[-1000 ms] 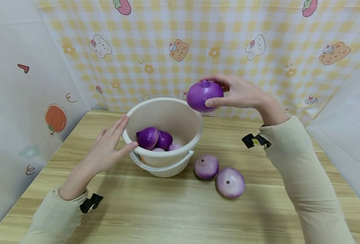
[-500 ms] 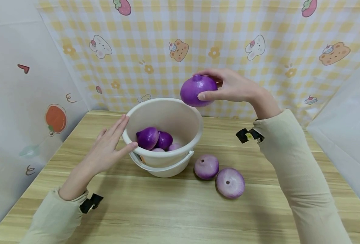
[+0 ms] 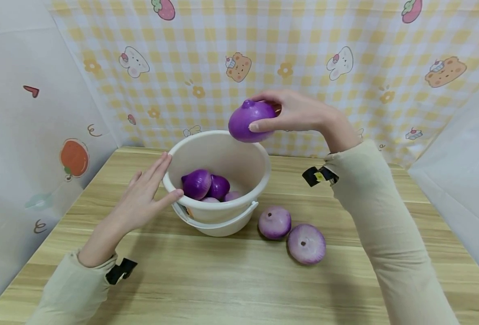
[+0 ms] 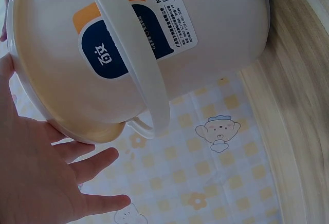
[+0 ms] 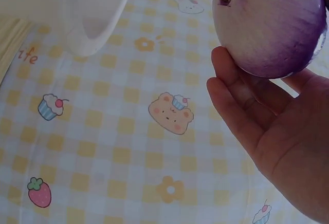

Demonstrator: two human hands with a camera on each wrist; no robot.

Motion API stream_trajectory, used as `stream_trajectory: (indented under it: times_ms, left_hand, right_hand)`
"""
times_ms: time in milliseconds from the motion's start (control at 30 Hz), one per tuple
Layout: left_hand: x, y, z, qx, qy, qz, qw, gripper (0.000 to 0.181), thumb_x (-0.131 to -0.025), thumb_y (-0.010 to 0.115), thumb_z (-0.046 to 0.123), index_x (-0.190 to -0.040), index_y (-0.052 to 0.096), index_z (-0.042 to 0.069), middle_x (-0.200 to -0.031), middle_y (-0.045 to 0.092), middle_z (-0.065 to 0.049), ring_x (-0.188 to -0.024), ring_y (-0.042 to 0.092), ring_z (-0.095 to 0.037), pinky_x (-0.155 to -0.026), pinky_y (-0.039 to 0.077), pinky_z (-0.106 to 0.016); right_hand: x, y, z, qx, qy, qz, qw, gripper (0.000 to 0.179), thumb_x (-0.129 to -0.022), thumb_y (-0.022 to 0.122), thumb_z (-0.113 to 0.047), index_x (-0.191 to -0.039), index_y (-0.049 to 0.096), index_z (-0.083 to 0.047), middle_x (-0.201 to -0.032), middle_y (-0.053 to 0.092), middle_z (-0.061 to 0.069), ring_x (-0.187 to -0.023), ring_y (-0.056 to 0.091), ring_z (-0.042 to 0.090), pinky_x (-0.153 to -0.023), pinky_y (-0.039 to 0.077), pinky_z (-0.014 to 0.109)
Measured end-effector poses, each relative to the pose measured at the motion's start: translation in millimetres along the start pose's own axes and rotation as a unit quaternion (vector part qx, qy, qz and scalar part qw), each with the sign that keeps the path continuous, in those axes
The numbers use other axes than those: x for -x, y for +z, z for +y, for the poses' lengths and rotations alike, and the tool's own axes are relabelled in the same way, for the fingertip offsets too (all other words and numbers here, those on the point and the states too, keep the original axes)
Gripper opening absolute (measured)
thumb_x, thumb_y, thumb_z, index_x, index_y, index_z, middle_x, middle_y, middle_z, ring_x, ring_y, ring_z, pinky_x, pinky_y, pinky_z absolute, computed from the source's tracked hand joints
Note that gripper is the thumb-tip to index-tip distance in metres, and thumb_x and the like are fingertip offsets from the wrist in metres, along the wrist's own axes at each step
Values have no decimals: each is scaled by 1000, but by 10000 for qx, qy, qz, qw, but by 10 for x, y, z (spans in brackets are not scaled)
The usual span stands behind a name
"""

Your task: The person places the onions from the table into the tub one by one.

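My right hand [image 3: 294, 110] grips a shiny purple onion [image 3: 243, 122] above the back right rim of a white bucket [image 3: 261, 178]. In the right wrist view the onion's pale root end [image 5: 252, 23] shows, with fingers wrapped round its side. My left hand [image 3: 142, 198] rests with spread, fairly straight fingers on the bucket's left rim; the left wrist view has this hand [image 4: 46, 172] at the rim beside the white handle. Inside the bucket lie several onions, among them a dark purple one [image 3: 196, 184] and another [image 3: 219, 186]; the lower ones are partly hidden.
Two paler onions stand on the wooden table [image 3: 207, 284] right of the bucket: one close by it [image 3: 274, 222], the other nearer the front [image 3: 306, 243]. A yellow checked cloth [image 3: 304, 36] hangs behind the table, with white sheets at both sides.
My right hand has carried the onion left and slightly up, from right of the bucket to over its back right rim. The left hand, bucket and table onions have stayed put.
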State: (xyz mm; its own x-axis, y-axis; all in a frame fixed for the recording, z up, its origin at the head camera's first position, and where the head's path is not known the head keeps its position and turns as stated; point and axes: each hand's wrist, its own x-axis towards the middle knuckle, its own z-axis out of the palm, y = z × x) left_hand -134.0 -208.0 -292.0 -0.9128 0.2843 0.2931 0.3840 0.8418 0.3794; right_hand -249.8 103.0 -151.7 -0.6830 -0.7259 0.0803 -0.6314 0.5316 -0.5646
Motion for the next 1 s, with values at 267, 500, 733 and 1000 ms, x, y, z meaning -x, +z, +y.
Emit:
stream_trajectory:
  times_ms: [267,500,733,1000]
  left_hand:
    - [-6,-5,-1,3,9,-14,10000,77,-86,49,45,-143,9,11,-146,9,-8,-130,13,-28,-98,5,-58]
    - [-10,-13,0,44,-19,-47,10000,77,-87,49,45,-143,8,12,-146,7,-5,-130,12,-28,-98,4,-57]
    - [-14,-6,-4,38,4,-30,10000,77,-86,49,44,-143,9,11,-146,8,-8,-130,13,-29,-98,4,-58]
    - [-14,-10,0,59,-9,-50,10000,77,-86,49,44,-143,9,10,-146,8,-7,-130,12,-28,-98,4,-58]
  right_hand:
    - [-92,14,-69,135,80,-245,9996,63,-76,64,-43,-129,43,-17,-116,50,2,-100,49,15,-80,42,32]
    - [-188,40,-119,266,-11,-347,9990,59,-76,62,-48,-126,46,-20,-113,51,0,-97,50,14,-78,43,33]
    - [-286,71,-152,386,-24,-470,9981,60,-76,60,-50,-125,46,-17,-111,51,-1,-98,49,12,-83,39,30]
    - [-395,151,-244,612,112,-731,9954,62,-73,60,-57,-121,50,-17,-103,54,-4,-93,49,11,-78,40,29]
